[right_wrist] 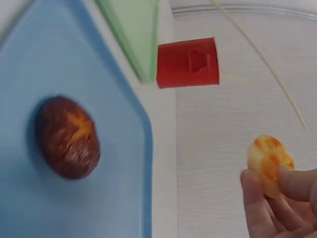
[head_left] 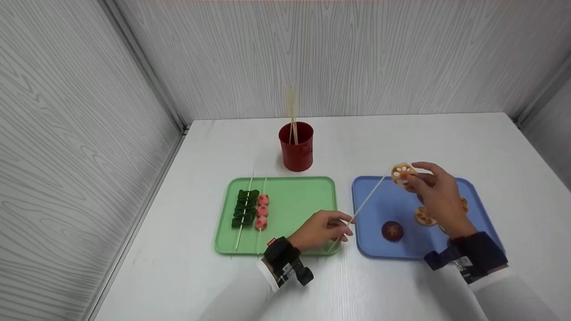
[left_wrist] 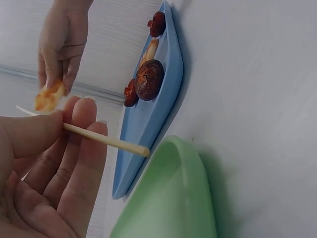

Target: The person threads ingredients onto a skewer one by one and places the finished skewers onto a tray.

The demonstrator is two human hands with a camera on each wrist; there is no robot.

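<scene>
My left hand (head_left: 322, 229) pinches a bamboo skewer (head_left: 362, 206) near its blunt end, between the green tray (head_left: 285, 200) and the blue tray (head_left: 379, 200). The skewer slants up and right, its tip meeting a lotus root slice (head_left: 403, 173) that my right hand (head_left: 435, 192) pinches above the blue tray's far edge. In the left wrist view the skewer (left_wrist: 106, 141) lies between thumb and fingers, with the slice (left_wrist: 48, 98) beyond. The right wrist view shows the slice (right_wrist: 270, 161) in my fingertips.
On the blue tray lie a brown mushroom (head_left: 392, 230) and more lotus slices (head_left: 424, 216). The green tray holds two filled skewers, one green (head_left: 245, 208), one pink (head_left: 262, 211). A red cup (head_left: 296, 146) with spare skewers stands behind. Grey walls enclose the white table.
</scene>
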